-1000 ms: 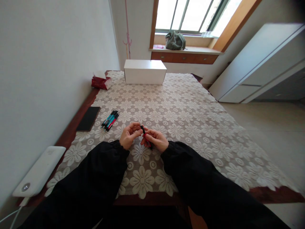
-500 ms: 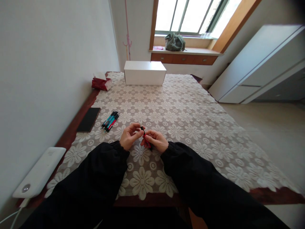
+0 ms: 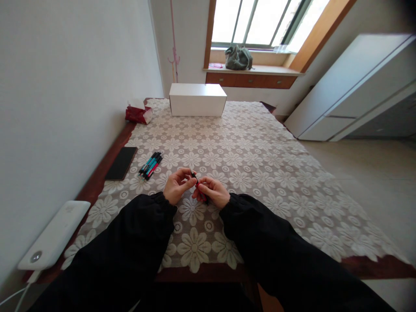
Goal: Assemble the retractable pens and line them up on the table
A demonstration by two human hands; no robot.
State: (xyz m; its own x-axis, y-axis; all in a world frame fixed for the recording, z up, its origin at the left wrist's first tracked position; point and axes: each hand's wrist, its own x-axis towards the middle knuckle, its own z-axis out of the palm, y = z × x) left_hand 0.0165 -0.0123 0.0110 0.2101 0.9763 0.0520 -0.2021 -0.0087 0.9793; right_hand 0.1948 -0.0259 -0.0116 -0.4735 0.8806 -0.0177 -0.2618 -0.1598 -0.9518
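Both of my hands meet above the near part of the tablecloth, around one red and black pen (image 3: 196, 183). My left hand (image 3: 177, 185) pinches the pen's black upper end between thumb and fingers. The red barrel is gripped by my right hand (image 3: 212, 191), whose fingers cover part of it. The pen tilts, its upper end leaning to the left. To the left of my hands lies a small bunch of pens (image 3: 151, 165), several teal and black and one with red, side by side on the cloth.
A dark phone-like slab (image 3: 121, 163) lies by the left edge, with a white power bank (image 3: 54, 235) and its cable nearer. A red tissue pack (image 3: 138, 114) and a white box (image 3: 198, 100) stand at the far end. Floral lace cloth (image 3: 260, 156) covers the table.
Hardly anything differs. Both hands stay in place on the pen, whose tilt looks very slightly changed.
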